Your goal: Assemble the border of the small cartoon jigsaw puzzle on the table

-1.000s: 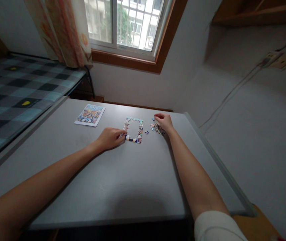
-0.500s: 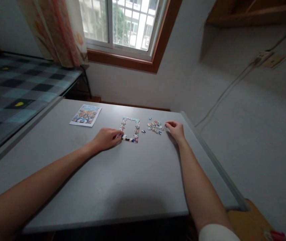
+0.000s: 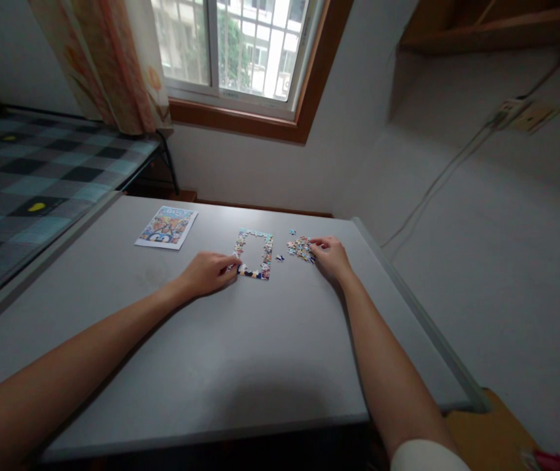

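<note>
A jigsaw border [image 3: 269, 252] lies on the table as a rectangular frame of joined pieces, with bare tabletop in its middle. My left hand [image 3: 210, 272] is closed at its lower left corner, fingertips pressed on the edge there and covering it. To the right lies a heap of loose jigsaw pieces [image 3: 298, 247]. My right hand [image 3: 332, 255] has its fingertips pinched at the heap's right side; what lies between them is too small to see clearly. One loose piece [image 3: 280, 259] sits between border and heap, another [image 3: 292, 232] behind the heap.
A printed picture sheet [image 3: 167, 227] lies at the table's far left. The grey-white table [image 3: 221, 366] has a raised right edge near the wall. A checkered bed [image 3: 29, 176] stands left, below a curtain [image 3: 118, 65]. A cable [image 3: 432, 186] hangs along the right wall.
My right hand has moved left, from beside the heap onto its right side, covering some pieces. My left hand stays at the border's corner. The view has shifted slightly.
</note>
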The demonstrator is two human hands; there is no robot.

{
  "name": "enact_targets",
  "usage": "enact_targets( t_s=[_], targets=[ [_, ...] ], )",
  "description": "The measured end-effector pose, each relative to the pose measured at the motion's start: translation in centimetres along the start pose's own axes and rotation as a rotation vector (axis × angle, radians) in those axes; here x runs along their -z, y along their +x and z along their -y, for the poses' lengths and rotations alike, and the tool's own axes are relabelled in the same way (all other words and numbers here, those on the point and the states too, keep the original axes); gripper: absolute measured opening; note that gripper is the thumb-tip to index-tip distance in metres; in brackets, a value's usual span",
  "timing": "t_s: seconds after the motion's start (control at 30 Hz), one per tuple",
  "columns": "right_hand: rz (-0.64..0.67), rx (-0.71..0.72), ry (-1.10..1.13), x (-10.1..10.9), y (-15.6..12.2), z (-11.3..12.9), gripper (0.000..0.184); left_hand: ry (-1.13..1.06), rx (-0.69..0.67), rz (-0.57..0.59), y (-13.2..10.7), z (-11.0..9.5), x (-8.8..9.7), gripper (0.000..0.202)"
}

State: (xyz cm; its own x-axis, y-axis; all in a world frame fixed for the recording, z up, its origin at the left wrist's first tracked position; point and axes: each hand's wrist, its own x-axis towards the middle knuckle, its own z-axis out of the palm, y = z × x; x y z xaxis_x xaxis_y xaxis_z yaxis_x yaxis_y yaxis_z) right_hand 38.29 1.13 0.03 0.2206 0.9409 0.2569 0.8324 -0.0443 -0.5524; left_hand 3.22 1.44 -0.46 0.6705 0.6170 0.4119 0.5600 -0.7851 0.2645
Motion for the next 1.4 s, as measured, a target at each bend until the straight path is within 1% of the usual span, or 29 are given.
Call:
enact_targets(
  t_s=[0.07,0.17,0.27,0.33,0.4,0.47,0.57,0.63,0.73,0.87,0.97,1.07,1.13,1.23,1.27,1.3,1.4],
  targets=[
    [0.019,0.013,-0.035,-0.2,-0.1,0.2,0.027,-0.002,-0.012,0.001,0.0,0.0,0.0,0.028],
    [0.003,0.012,-0.082,-0.7,-0.4,0.7,0.028,0.007,-0.017,0.008,0.0,0.0,0.0,0.027],
    [-0.021,-0.013,-0.122,-1.0,0.0,1.6,0.028,0.034,0.057,-0.024,0.0,0.1,0.0,0.026],
    [-0.033,-0.029,-0.169,-1.2,0.9,2.4,0.026,0.053,0.130,-0.059,0.1,0.2,0.0,0.027],
    [-0.051,-0.048,-0.203,-1.5,2.1,3.2,0.024,0.064,0.173,-0.074,0.1,0.3,-0.1,0.027],
    [-0.045,-0.080,-0.226,-2.0,3.4,3.8,0.023,0.067,0.179,-0.077,0.1,0.3,-0.1,0.026],
    [0.011,-0.134,-0.279,-2.9,4.9,4.3,0.020,0.060,0.175,-0.069,0.1,0.2,0.0,0.026],
    [0.041,-0.166,-0.305,-3.5,5.5,4.4,0.021,0.051,0.180,-0.060,0.2,0.1,0.1,0.026],
    [0.035,-0.209,-0.312,-4.0,5.9,4.4,0.021,0.044,0.181,-0.055,0.2,0.0,0.1,0.025],
    [0.062,-0.265,-0.272,-4.1,6.4,4.4,0.018,0.058,0.210,-0.114,0.1,0.1,0.0,0.025],
    [0.089,-0.286,-0.215,-3.9,6.5,4.4,0.018,0.054,0.214,-0.142,0.1,0.3,-0.1,0.025],
    [0.076,-0.262,-0.107,-3.9,6.5,4.6,0.015,0.012,0.148,-0.118,0.1,0.4,-0.2,0.025],
    [0.051,-0.202,0.036,-3.9,6.4,4.9,0.012,-0.024,0.090,-0.105,0.0,0.3,-0.2,0.025],
    [0.001,-0.041,0.335,-3.9,5.7,6.1,0.014,-0.063,0.005,-0.097,-0.1,0.3,-0.1,0.026],
    [0.017,0.017,0.428,-3.9,5.2,6.7,0.016,-0.071,-0.023,-0.091,-0.1,0.3,-0.1,0.027],
    [0.060,0.062,0.509,-3.9,4.6,7.3,0.019,-0.075,-0.047,-0.084,-0.1,0.3,-0.1,0.028],
    [0.298,0.179,0.642,-4.0,2.5,9.1,0.026,-0.079,-0.072,-0.070,-0.1,0.3,-0.1,0.029]
  ],
)
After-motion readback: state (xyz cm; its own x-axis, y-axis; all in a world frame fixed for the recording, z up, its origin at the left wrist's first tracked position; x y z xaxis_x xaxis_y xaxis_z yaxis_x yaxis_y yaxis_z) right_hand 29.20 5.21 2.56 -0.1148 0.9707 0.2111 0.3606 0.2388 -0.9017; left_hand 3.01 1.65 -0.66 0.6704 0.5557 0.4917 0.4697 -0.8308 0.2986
